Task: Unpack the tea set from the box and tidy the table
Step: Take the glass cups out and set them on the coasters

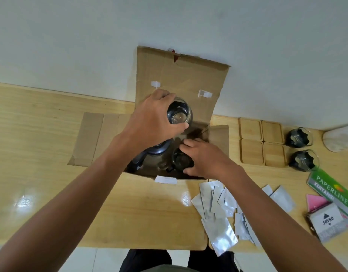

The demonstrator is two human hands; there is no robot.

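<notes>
An open cardboard box point(181, 79) stands on the wooden table point(41, 134), its flaps spread out. My left hand point(149, 122) grips a clear glass cup point(179, 114) above the box, its base turned toward me. My right hand point(202, 158) reaches into the box and closes around a second glass cup point(179, 160) with dark filling. A glass teapot point(149, 160) with a dark lid lies in the box under my left wrist. Two glass cups point(297, 137) point(303, 160) stuffed with dark paper stand at the right beside several wooden coasters point(261, 142).
Several silver foil pouches point(220, 211) lie scattered near the front edge at the right. A green Paperline receipt book point(334, 191), a pink sheet point(314, 202) and a Joyko packet point(326, 224) sit at the far right. The wall runs behind the table.
</notes>
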